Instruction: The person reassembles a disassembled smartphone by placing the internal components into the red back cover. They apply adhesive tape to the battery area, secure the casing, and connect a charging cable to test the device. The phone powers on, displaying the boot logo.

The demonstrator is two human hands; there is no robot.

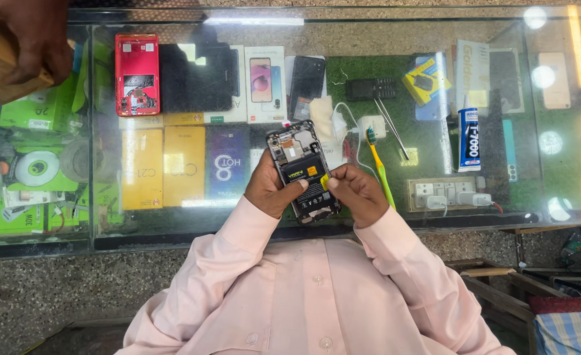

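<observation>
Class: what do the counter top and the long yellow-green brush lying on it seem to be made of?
Clear glass counter top: glossy glass, seemingly; it mirrors lamps and shows boxes beneath. Yellow-green toothbrush-shaped brush: probably smooth moulded plastic, given its bright, even colour.

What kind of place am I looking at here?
Most likely a phone repair shop: an opened phone held in both hands, phone boxes under a glass counter, and a glue tube nearby.
</observation>
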